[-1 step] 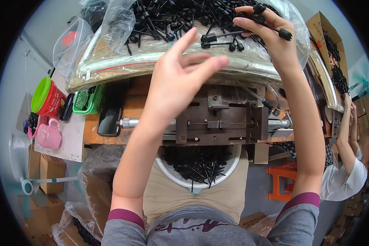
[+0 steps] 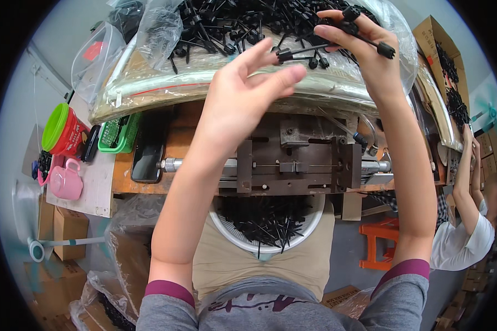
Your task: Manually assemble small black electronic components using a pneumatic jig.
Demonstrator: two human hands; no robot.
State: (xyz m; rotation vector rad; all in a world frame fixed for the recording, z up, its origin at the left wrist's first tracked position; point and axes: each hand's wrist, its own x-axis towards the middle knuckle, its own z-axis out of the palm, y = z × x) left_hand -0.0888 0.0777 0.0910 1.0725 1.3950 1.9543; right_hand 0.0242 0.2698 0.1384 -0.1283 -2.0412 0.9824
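- In the head view, the right hand (image 2: 376, 62), on the far right over the table, has its fingers and thumb closed around black rods (image 2: 385, 50) with toothed heads, raised above the near edge of the heap.
- The left hand (image 2: 234, 96) is to the left of it, nearer the middle, with thumb and fingers spread apart.
- Between the left thumb and fingers shows the toothed head of another black rod (image 2: 284, 55), which runs right toward the right hand; whether the left fingers touch it, I cannot tell.
- On the far side, a heap (image 2: 248, 22) of similar black rods lies on a plastic-wrapped surface (image 2: 143, 99).
- Nearer, below the hands, a dark metal fixture (image 2: 292, 185) stands on the table (image 2: 124, 177).
- To its left are a black phone (image 2: 148, 161), a green basket (image 2: 129, 139), a red bucket (image 2: 70, 135) and a pink cup (image 2: 66, 183).
- Nearest, a white bowl (image 2: 228, 234) full of black pieces rests on the person's lap.
- On the right, a co-worker's arm (image 2: 466, 198) reaches toward a cardboard box (image 2: 428, 38).
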